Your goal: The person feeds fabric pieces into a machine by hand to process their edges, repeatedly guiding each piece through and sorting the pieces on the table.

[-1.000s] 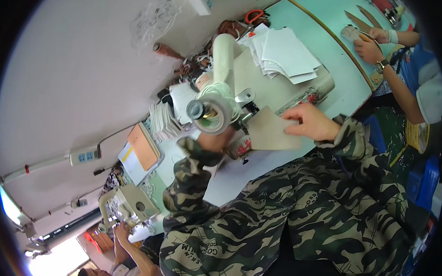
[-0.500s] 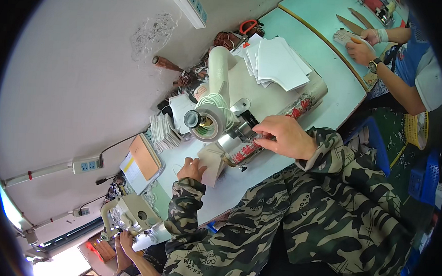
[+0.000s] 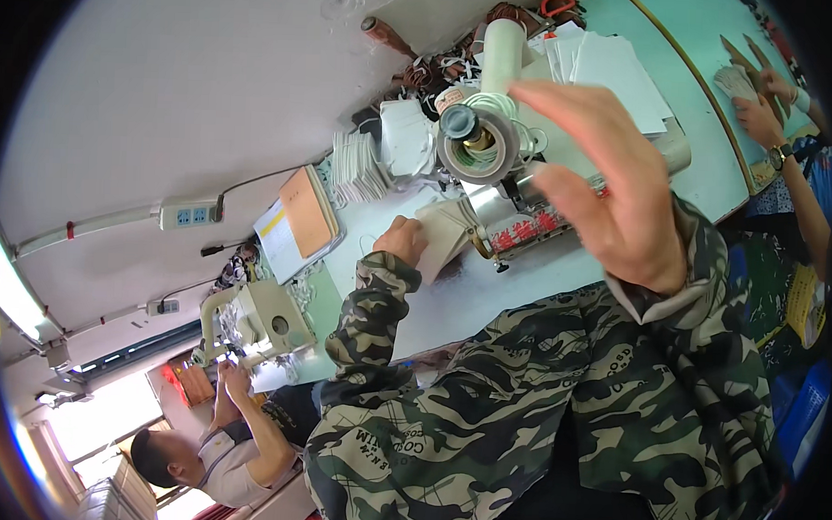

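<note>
My left hand (image 3: pixel 401 241) is on the near-left corner of a small stack of flat beige pieces (image 3: pixel 443 232), its fingers curled at the edge. The stack lies at the left end of a cream bench machine, against its metal head (image 3: pixel 498 211). In front of the machine my right hand (image 3: pixel 625 189) is raised with nothing in it, thumb and fingers spread apart; it is a little blurred and hides part of the machine bed. A roll wound with pale green cord (image 3: pixel 474 161) sits on top of the machine, a dark knob near its middle.
White sheets (image 3: pixel 619 75) lie on the machine's right end. Behind it are a bundle of pale strips (image 3: pixel 358 166) and a wooden-handled tool (image 3: pixel 387 36). Notebooks (image 3: pixel 303 215) and a second machine (image 3: pixel 263 323) stand left. Other people work at both sides.
My right hand has lifted off the machine and come up and to the right, its fingers opening. My left hand remains at the beige pieces. The whole view has shifted.
</note>
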Action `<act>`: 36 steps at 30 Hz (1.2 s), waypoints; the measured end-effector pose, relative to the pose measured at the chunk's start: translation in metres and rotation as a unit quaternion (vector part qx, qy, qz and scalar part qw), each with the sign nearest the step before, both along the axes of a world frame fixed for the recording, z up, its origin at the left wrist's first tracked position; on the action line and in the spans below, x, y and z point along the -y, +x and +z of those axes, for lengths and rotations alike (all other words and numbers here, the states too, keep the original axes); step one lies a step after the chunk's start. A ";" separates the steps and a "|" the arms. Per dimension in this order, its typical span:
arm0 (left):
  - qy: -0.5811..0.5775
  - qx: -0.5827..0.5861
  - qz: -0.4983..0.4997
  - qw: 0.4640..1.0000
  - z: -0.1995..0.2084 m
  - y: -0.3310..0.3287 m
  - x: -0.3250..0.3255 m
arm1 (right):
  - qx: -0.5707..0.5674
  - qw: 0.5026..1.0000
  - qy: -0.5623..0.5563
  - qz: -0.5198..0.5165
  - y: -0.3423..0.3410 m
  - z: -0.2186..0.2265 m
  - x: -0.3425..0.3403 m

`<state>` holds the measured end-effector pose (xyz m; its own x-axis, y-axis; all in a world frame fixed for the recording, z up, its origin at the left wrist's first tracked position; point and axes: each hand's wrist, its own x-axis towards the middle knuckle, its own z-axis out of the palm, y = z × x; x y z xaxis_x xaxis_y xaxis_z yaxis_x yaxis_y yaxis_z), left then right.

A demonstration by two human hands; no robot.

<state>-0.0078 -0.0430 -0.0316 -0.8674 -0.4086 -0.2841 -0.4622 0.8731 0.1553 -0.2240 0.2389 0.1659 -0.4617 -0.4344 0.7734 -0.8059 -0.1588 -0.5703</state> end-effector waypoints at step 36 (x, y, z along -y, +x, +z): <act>0.503 0.072 -0.075 0.858 0.119 -0.067 -0.066 | 0.472 0.812 0.242 0.242 0.038 -0.124 -0.036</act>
<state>-0.0748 0.0232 0.0872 -0.8149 0.2188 -0.5367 -0.4347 0.3816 0.8157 -0.1861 0.2745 0.0414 -0.4345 -0.8895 -0.1416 0.1177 0.0998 -0.9880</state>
